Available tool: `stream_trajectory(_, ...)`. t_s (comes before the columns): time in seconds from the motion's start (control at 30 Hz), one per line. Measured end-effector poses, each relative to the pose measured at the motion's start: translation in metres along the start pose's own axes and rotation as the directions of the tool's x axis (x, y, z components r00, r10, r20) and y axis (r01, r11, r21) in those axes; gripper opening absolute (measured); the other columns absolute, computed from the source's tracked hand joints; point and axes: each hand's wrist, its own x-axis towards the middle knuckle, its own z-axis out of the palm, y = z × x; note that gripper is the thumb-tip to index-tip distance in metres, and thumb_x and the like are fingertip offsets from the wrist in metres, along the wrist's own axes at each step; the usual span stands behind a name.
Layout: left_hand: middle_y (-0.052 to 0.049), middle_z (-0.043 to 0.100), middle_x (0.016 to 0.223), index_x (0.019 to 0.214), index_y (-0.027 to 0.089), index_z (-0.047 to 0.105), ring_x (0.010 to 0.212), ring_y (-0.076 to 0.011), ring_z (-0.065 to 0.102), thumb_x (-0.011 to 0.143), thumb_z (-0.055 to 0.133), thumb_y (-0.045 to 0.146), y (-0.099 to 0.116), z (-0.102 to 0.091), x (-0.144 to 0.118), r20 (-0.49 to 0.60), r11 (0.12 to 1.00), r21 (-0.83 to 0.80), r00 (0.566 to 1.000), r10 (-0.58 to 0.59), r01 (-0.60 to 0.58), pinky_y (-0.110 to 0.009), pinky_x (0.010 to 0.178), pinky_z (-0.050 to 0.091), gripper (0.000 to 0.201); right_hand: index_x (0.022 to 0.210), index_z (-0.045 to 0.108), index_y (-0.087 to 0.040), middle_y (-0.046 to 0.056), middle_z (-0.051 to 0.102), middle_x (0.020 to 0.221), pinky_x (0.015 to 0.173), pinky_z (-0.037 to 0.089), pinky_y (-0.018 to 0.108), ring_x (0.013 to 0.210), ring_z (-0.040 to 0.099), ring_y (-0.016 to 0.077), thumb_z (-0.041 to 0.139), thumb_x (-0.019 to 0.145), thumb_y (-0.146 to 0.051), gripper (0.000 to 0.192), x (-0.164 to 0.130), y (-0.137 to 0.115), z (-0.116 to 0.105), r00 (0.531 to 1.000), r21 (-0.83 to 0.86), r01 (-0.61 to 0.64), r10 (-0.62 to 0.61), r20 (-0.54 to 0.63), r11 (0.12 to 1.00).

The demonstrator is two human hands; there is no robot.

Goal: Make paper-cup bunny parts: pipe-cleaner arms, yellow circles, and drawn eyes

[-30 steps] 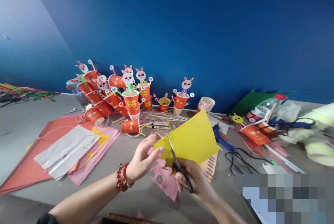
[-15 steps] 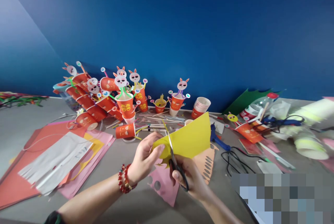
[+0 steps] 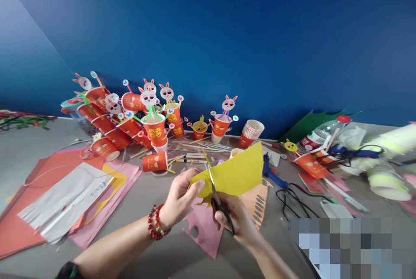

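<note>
At the lower centre of the frame, above a cluttered table (image 3: 29,149), the right hand (image 3: 238,222) is working scissors (image 3: 217,196) into a yellow paper sheet (image 3: 238,173), its grip clenched through the handles. The left hand (image 3: 180,196) is pinching the sheet's left edge, thumb lying just beside the blades, where a slip could nick it or send the cut astray. Rabbit-topped red cups (image 3: 156,129) are crowding the table behind.
</note>
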Motion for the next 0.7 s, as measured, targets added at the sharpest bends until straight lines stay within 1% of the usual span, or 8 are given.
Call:
stream_trajectory(0.13,-0.002,0.053,0.079,0.077,0.017,0.056,0.07,-0.014,0.046,0.096,0.051,0.039,0.0,0.0,0.0,-0.002,1.0,0.009,1.0,0.014,-0.014,-0.024,0.066,0.041,0.029,0.069,0.049,-0.019,-0.004,0.048,0.054,0.042,0.035,0.02,0.043,0.046,0.0092,0.059,0.072,-0.081,0.064,0.0,0.0,-0.002,1.0,-0.011,-0.011,0.011,0.008,1.0)
stream_trajectory(0.3,-0.001,0.05,0.075,0.083,0.016,0.059,0.066,-0.0127,0.044,0.096,0.052,0.04,0.001,-0.001,0.0,0.007,1.0,-0.008,1.0,0.01,-0.01,-0.022,0.062,0.04,0.028,0.069,0.048,-0.019,-0.003,0.049,0.056,0.042,0.035,0.02,0.044,0.048,0.0095,0.06,0.072,-0.08,0.063,-0.001,0.0,-0.005,0.999,-0.019,-0.023,0.023,0.022,1.0)
stream_trajectory(0.5,-0.001,0.052,0.075,0.086,0.015,0.06,0.066,-0.012,0.046,0.097,0.051,0.036,0.003,-0.002,0.002,0.026,0.999,-0.001,0.998,0.05,-0.05,-0.021,0.06,0.039,0.025,0.067,0.047,-0.019,-0.004,0.045,0.056,0.043,0.033,0.02,0.046,0.045,0.0095,0.06,0.073,-0.08,0.062,0.0,-0.001,-0.008,1.0,-0.048,0.004,-0.002,0.028,0.999)
stream_trajectory(0.63,-0.001,0.053,0.077,0.087,0.016,0.059,0.068,-0.012,0.047,0.098,0.05,0.033,0.004,-0.003,0.002,0.043,0.996,0.035,0.996,0.075,-0.077,-0.021,0.063,0.04,0.022,0.07,0.049,-0.018,-0.003,0.047,0.055,0.042,0.032,0.02,0.045,0.045,0.0097,0.059,0.074,-0.079,0.062,0.0,0.0,-0.011,0.998,-0.009,-0.017,0.017,0.068,1.0)
stream_trajectory(0.7,-0.001,0.054,0.078,0.085,0.016,0.059,0.07,-0.0122,0.048,0.098,0.05,0.032,0.005,-0.004,0.002,0.044,0.995,0.048,0.995,0.089,-0.091,-0.021,0.065,0.041,0.022,0.068,0.049,-0.018,-0.003,0.047,0.054,0.043,0.031,0.02,0.045,0.044,0.0097,0.06,0.074,-0.079,0.063,0.0,0.0,-0.012,0.997,-0.005,-0.022,0.022,0.067,1.0)
